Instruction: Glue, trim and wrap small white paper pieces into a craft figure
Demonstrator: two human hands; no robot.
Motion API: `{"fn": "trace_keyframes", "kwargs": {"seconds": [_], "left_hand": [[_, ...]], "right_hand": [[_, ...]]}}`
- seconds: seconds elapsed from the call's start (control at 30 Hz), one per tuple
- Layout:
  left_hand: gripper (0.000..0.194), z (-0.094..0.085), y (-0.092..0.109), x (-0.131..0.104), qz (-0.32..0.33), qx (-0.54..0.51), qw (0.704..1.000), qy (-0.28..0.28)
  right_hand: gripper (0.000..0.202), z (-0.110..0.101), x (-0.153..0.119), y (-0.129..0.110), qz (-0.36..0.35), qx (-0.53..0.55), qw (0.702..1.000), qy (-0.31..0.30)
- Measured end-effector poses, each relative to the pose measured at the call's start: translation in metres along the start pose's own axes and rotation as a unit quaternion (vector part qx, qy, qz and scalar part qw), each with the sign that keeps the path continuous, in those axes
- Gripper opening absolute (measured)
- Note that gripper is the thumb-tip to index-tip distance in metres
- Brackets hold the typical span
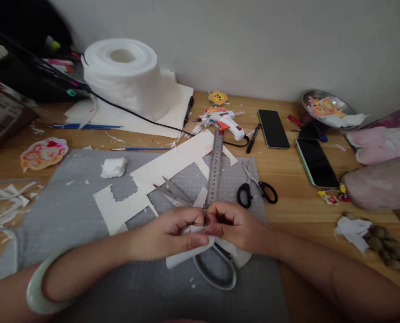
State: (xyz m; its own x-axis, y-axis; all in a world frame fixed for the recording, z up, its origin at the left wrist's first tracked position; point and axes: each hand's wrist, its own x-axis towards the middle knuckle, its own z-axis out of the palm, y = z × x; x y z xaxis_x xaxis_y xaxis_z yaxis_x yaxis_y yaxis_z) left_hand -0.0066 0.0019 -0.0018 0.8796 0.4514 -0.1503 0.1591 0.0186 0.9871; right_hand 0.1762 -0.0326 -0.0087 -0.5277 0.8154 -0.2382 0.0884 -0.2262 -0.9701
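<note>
My left hand [182, 231] is closed on a white sheet [189, 255] near the front middle of the grey cutting mat [81, 197]. Right beside it, my right hand [235, 226] pinches the same white material, the fingertips of both hands nearly touching. Large scissors [220, 273] with grey handles lie under my hands, their open blades pointing up and left. A clear ruler [215, 170] runs away from my hands. Cut white card [166, 166] lies behind them, and a small white wrapped block [114, 167] sits to its left.
Small black-handled scissors [257, 188] lie at the right of the mat. Behind stand a white roll [125, 80], a glue gun [231, 123] and a metal bowl [331, 107]. Two phones [274, 129] lie to the right. Paper scraps [4, 202] cover the left side.
</note>
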Motion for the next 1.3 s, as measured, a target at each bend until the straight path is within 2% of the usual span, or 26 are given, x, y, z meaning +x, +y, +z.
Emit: {"fn": "trace_keyframes", "kwargs": {"seconds": [0.23, 0.47, 0.6, 0.77, 0.9, 1.1, 1.3], "left_hand": [[0.018, 0.0018, -0.0011, 0.0007, -0.006, 0.094, 0.996, 0.012], [0.02, 0.0023, 0.0013, 0.0024, -0.069, 0.038, 0.997, 0.009], [0.022, 0.0017, 0.0021, 0.0018, -0.075, 0.026, 0.997, 0.011], [0.021, 0.0006, 0.0008, 0.0006, -0.034, 0.03, 0.999, 0.0], [0.02, 0.0007, -0.0004, 0.0002, -0.03, 0.055, 0.998, 0.007], [0.022, 0.0004, 0.0014, 0.0012, -0.081, 0.009, 0.997, 0.006], [0.024, -0.0001, 0.0022, 0.0006, -0.089, -0.024, 0.996, 0.01]], "right_hand": [[0.032, -0.0009, -0.0003, -0.0021, -0.026, -0.018, 0.999, -0.023], [0.037, -0.0026, -0.0013, 0.0034, -0.012, 0.083, 0.996, -0.011], [0.035, -0.0025, -0.0011, 0.0049, 0.005, 0.129, 0.992, -0.002], [0.031, -0.0011, -0.0001, -0.0013, 0.02, 0.046, 0.999, -0.021], [0.034, -0.0017, 0.0, -0.0014, -0.003, -0.013, 1.0, -0.016], [0.033, -0.0053, 0.0, 0.0056, 0.017, 0.127, 0.992, 0.0], [0.035, -0.0048, 0.0019, 0.0044, 0.022, 0.165, 0.985, 0.047]]}}
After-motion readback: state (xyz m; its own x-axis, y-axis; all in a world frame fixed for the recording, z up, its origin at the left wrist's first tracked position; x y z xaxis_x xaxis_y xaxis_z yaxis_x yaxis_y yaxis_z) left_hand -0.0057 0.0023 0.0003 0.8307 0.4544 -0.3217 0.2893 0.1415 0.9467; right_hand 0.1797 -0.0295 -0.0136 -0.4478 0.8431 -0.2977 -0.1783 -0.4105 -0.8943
